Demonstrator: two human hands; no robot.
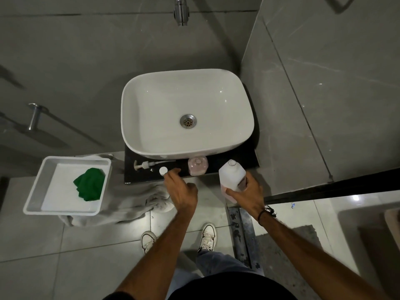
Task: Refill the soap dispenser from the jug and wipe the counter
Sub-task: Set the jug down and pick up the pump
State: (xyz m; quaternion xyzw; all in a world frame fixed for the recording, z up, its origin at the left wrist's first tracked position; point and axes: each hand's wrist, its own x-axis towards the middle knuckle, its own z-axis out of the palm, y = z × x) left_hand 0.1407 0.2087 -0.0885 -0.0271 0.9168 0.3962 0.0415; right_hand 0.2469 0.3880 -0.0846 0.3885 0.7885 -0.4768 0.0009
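Note:
A pink soap dispenser bottle (197,166) stands uncapped on the black counter (233,165) in front of the white basin (186,113). Its pump head (144,165) lies on the counter to the left. A round white cap (163,170) lies beside it. My left hand (180,188) hovers right by that cap, fingertips almost touching it, fingers apart. My right hand (246,194) grips a translucent jug (232,176) with pink liquid, upright, mouth uncovered, just right of the dispenser.
A white tray (34,191) to the left holds a green cloth (89,184) and rests on a grey towel (134,202). A chrome tap (181,10) hangs above the basin. A tiled wall closes the right side. My shoes stand on the floor below.

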